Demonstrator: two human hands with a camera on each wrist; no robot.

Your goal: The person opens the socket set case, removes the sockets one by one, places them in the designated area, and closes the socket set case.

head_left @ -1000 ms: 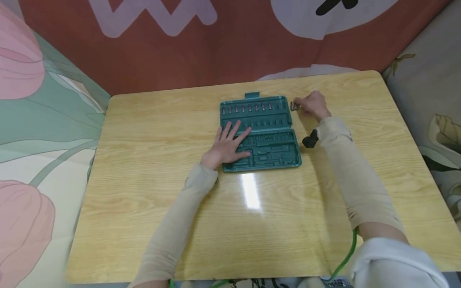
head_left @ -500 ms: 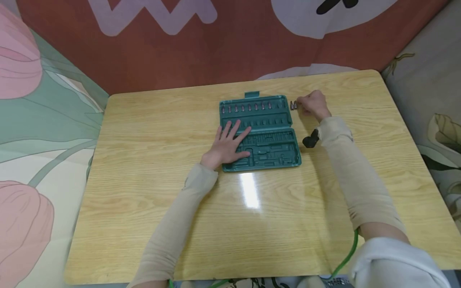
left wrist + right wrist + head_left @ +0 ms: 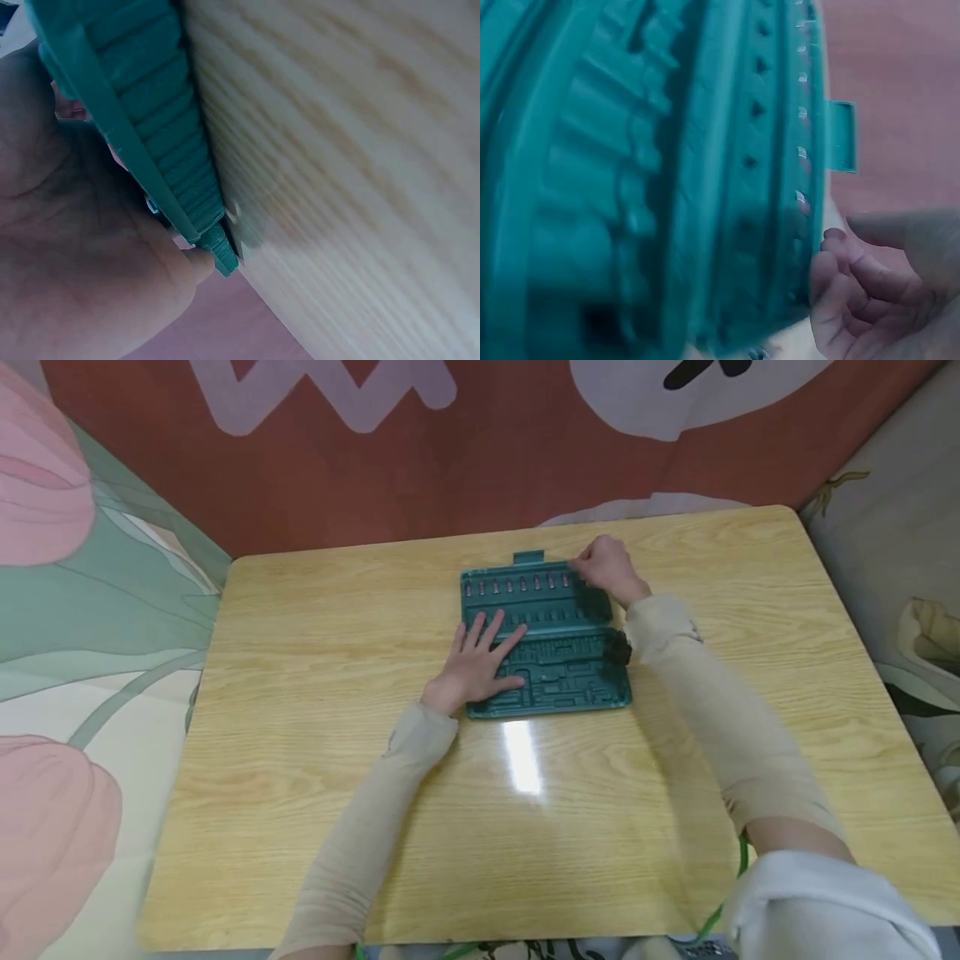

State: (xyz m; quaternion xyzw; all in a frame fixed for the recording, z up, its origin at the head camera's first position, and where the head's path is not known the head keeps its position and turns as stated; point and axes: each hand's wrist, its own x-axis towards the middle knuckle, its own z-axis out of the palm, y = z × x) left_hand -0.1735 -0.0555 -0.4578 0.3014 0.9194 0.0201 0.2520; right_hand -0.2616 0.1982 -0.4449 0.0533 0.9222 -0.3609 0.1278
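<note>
A green plastic tool case point(image 3: 573, 681) lies unfolded on the table, its moulded slots facing up. Several small metal bits point(image 3: 537, 582) stand in a row along its far half. My left hand point(image 3: 468, 677) rests on the case's left side with fingers spread; the left wrist view shows the palm point(image 3: 82, 240) against the case's edge. At the far right corner is my right hand point(image 3: 609, 568), over the right end of the bit row. Its thumb and fingers are curled in a pinch on a small metal bit, mostly hidden by the fingertips point(image 3: 826, 270).
Loose small metal pieces point(image 3: 761, 351) lie on the table by the case's right edge, partly blurred. The case's latch tab point(image 3: 528, 557) sticks out at the back. A wood-grain table point(image 3: 315, 693) meets a reddish printed backdrop point(image 3: 337, 485) at its far side.
My right hand has moved left from the loose bits beside the case to the right end of the bit row. My left hand stays on the case.
</note>
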